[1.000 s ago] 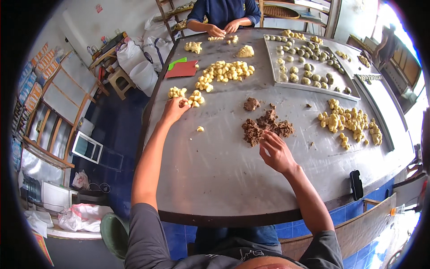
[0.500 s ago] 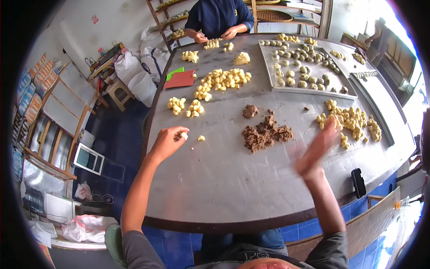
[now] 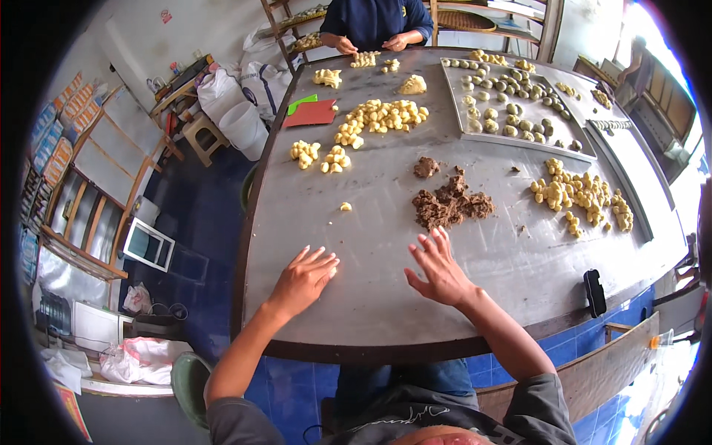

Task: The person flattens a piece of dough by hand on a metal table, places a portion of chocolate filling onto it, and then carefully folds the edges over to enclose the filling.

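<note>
My left hand (image 3: 302,280) is open, palm down, fingers stretched on the steel table with a small pale piece (image 3: 333,271) partly hidden beneath them. My right hand (image 3: 436,273) is open, fingers spread, just below the crumbly brown filling (image 3: 452,208). A single yellow dough bit (image 3: 345,206) lies ahead of my left hand. Farther up are small clusters of yellow dough pieces (image 3: 304,153) and a larger pile (image 3: 386,115); another pile (image 3: 571,191) sits at the right.
A metal tray (image 3: 467,138) of greenish balls occupies the back right. Red and green scrapers (image 3: 309,113) lie at the left. A co-worker (image 3: 374,22) handles dough at the far edge. A black object (image 3: 594,294) rests near the right edge, with another person (image 3: 634,63) beyond.
My left hand has come down from the dough clusters toward the near table, its fingers now stretched out. My right hand, blurred earlier at the right, now rests lower and nearer the middle.
</note>
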`<move>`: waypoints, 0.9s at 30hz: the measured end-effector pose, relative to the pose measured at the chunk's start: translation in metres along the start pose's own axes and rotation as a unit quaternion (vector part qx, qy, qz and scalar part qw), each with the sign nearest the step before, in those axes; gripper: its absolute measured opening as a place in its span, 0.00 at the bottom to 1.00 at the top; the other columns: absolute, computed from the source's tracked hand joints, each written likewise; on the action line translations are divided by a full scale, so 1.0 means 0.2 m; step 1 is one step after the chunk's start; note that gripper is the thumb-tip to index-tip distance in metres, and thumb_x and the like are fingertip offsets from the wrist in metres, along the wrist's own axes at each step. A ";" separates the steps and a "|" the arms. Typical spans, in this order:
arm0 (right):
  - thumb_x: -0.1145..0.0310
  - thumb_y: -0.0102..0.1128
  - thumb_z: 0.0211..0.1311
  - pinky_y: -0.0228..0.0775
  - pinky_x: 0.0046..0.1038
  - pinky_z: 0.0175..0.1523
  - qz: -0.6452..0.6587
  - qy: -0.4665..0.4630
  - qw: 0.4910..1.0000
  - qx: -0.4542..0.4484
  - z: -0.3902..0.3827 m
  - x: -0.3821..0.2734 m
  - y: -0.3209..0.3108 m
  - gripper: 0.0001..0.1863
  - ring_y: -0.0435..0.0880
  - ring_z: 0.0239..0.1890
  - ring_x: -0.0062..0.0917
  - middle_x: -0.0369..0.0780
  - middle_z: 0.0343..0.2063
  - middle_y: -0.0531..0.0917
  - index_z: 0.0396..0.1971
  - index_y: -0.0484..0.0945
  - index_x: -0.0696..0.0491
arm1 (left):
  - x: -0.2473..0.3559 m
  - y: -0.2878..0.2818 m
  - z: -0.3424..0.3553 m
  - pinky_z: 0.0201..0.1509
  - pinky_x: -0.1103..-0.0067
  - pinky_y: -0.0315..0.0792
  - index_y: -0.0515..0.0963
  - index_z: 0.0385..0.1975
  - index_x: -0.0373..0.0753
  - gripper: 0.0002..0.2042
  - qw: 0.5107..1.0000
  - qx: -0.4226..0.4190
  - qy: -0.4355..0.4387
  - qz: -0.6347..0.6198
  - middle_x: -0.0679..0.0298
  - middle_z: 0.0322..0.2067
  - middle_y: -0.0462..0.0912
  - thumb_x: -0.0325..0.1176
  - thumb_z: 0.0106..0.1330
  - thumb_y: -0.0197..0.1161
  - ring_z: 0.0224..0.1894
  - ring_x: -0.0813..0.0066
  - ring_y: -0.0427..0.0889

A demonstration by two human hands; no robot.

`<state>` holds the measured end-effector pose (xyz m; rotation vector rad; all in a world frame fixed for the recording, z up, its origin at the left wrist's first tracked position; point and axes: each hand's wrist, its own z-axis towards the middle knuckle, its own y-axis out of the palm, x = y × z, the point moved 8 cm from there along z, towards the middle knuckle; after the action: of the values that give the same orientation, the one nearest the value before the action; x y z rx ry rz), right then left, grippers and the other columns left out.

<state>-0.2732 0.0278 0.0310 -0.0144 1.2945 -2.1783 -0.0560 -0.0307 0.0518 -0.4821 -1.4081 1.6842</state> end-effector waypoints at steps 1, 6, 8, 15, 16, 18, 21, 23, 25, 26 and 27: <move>0.63 0.63 0.57 0.50 0.54 0.69 0.003 0.000 1.000 -0.005 -0.01 0.01 0.00 0.25 0.60 0.62 0.53 0.51 0.54 0.70 0.53 0.71 0.56 | 0.04 0.00 -0.02 0.58 0.69 0.73 0.83 0.42 0.39 0.10 0.998 0.011 0.011 0.067 0.61 0.45 0.84 0.31 0.62 0.63 0.57 0.60 0.76; 0.68 0.62 0.56 0.50 0.51 0.69 0.037 0.022 0.997 0.063 -0.04 0.11 -0.02 0.26 0.59 0.63 0.53 0.53 0.56 0.67 0.54 0.69 0.59 | -0.05 0.02 -0.10 0.56 0.68 0.73 0.84 0.38 0.38 0.09 0.999 0.019 -0.048 0.004 0.61 0.43 0.85 0.32 0.59 0.67 0.53 0.60 0.80; 0.69 0.63 0.55 0.51 0.50 0.70 0.050 0.026 0.997 0.060 -0.03 0.12 0.02 0.26 0.59 0.64 0.53 0.53 0.56 0.67 0.54 0.69 0.59 | -0.05 -0.01 -0.12 0.55 0.68 0.72 0.83 0.33 0.38 0.10 0.995 0.017 -0.086 -0.039 0.62 0.39 0.85 0.35 0.54 0.71 0.49 0.61 0.81; 0.72 0.66 0.53 0.54 0.47 0.68 0.051 0.071 0.994 0.070 -0.05 0.16 -0.01 0.29 0.59 0.65 0.54 0.54 0.57 0.67 0.56 0.68 0.59 | 0.01 -0.15 0.00 0.65 0.64 0.62 0.80 0.50 0.42 0.24 0.996 0.075 -0.049 0.014 0.56 0.56 0.75 0.51 0.60 0.65 0.63 0.50 0.67; 0.72 0.66 0.53 0.54 0.47 0.68 0.044 0.070 0.994 0.076 -0.05 0.16 -0.03 0.30 0.58 0.65 0.53 0.54 0.57 0.66 0.57 0.66 0.58 | -0.03 -0.18 0.03 0.68 0.60 0.56 0.75 0.55 0.43 0.26 0.993 0.106 -0.056 0.010 0.54 0.60 0.70 0.53 0.62 0.61 0.66 0.48 0.61; 0.70 0.67 0.55 0.54 0.48 0.67 0.056 0.071 0.993 0.082 -0.04 0.14 -0.02 0.33 0.57 0.66 0.53 0.53 0.59 0.65 0.60 0.63 0.57 | -0.10 -0.18 0.03 0.70 0.57 0.50 0.71 0.61 0.44 0.29 0.988 0.134 -0.077 0.012 0.51 0.64 0.65 0.56 0.65 0.57 0.69 0.45 0.56; 0.70 0.67 0.55 0.53 0.48 0.67 0.052 0.086 0.991 0.088 -0.04 0.19 -0.02 0.33 0.57 0.66 0.53 0.52 0.59 0.65 0.60 0.63 0.56 | -0.11 -0.06 0.13 0.71 0.48 0.32 0.58 0.69 0.47 0.36 0.983 0.134 -0.120 0.049 0.52 0.71 0.50 0.64 0.67 0.43 0.73 0.44 0.40; 0.70 0.67 0.55 0.53 0.49 0.67 0.056 0.085 0.990 0.095 -0.03 0.19 -0.03 0.33 0.57 0.65 0.52 0.52 0.59 0.64 0.60 0.63 0.55 | -0.13 0.12 0.16 0.66 0.40 0.22 0.50 0.72 0.50 0.40 0.981 0.089 -0.129 0.110 0.54 0.73 0.41 0.70 0.65 0.37 0.73 0.40 0.32; 0.70 0.67 0.55 0.54 0.48 0.66 0.048 0.083 0.990 0.106 -0.03 0.20 -0.04 0.32 0.57 0.65 0.52 0.52 0.59 0.64 0.59 0.64 0.55 | -0.12 0.22 0.16 0.64 0.36 0.22 0.49 0.72 0.53 0.42 0.984 0.064 -0.125 0.109 0.54 0.73 0.37 0.73 0.63 0.35 0.72 0.38 0.33; 0.70 0.67 0.55 0.54 0.48 0.66 0.045 0.086 0.989 0.107 -0.03 0.21 -0.05 0.32 0.57 0.65 0.52 0.52 0.59 0.64 0.59 0.64 0.55 | -0.10 0.24 0.17 0.63 0.36 0.22 0.49 0.72 0.53 0.42 0.983 0.049 -0.127 0.125 0.54 0.73 0.37 0.73 0.62 0.34 0.72 0.38 0.33; 0.70 0.67 0.55 0.54 0.49 0.66 0.042 0.089 0.989 0.109 -0.03 0.21 -0.05 0.32 0.57 0.64 0.52 0.51 0.59 0.64 0.59 0.64 0.55 | -0.09 0.26 0.19 0.63 0.36 0.22 0.48 0.72 0.54 0.43 0.981 0.034 -0.129 0.142 0.53 0.73 0.37 0.74 0.61 0.33 0.72 0.38 0.33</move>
<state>-0.3149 0.0144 0.0249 0.3221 1.1208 -2.2768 -0.0935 -0.0676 0.0108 -0.4560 -1.5144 2.0782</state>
